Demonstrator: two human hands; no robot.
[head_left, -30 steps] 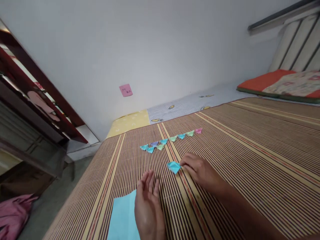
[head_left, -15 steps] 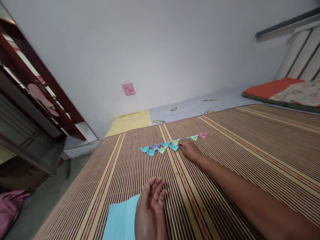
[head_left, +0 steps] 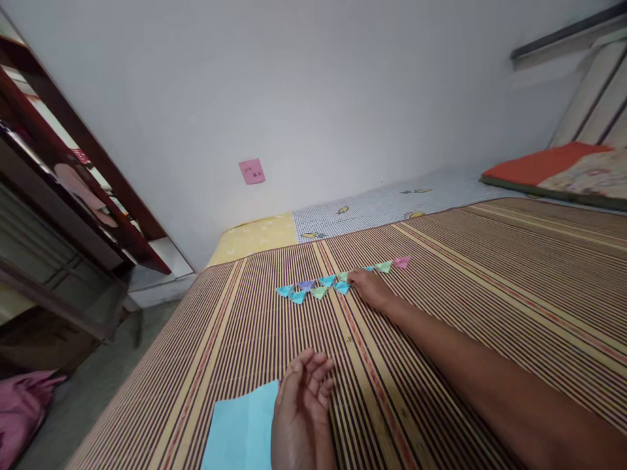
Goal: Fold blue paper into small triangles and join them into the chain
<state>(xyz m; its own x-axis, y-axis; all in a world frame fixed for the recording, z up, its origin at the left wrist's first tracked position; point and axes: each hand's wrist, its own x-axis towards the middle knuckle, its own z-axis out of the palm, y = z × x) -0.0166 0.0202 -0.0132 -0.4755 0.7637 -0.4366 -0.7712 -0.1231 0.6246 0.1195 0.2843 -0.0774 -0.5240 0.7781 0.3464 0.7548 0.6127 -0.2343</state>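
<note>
Small folded paper boats in pastel colours lie in two rows on the striped mat. The back row ends in a pink boat [head_left: 401, 262] on the right; a green boat [head_left: 320, 292] and a light blue boat [head_left: 297, 297] are in the front row. At the right end of that front row, my right hand [head_left: 369, 288] has its fingers closed at the edge of a blue paper boat [head_left: 341, 287], and covers part of the back row. Nearer to me, my left hand [head_left: 304, 405] rests palm up, fingers loosely curled and holding nothing, beside a flat light blue sheet of paper [head_left: 240, 427], partly overlapping it.
The striped mat [head_left: 441, 281] covers the bed surface, with patterned cloth [head_left: 367, 212] along the wall. A pink note [head_left: 252, 171] is stuck on the wall. Folded orange bedding [head_left: 539, 166] lies at far right. The bed's left side drops to the floor [head_left: 151, 339].
The blue boat at my right fingers has shifted slightly left against its neighbours. My left hand has moved a little to the right. The view has tilted slightly.
</note>
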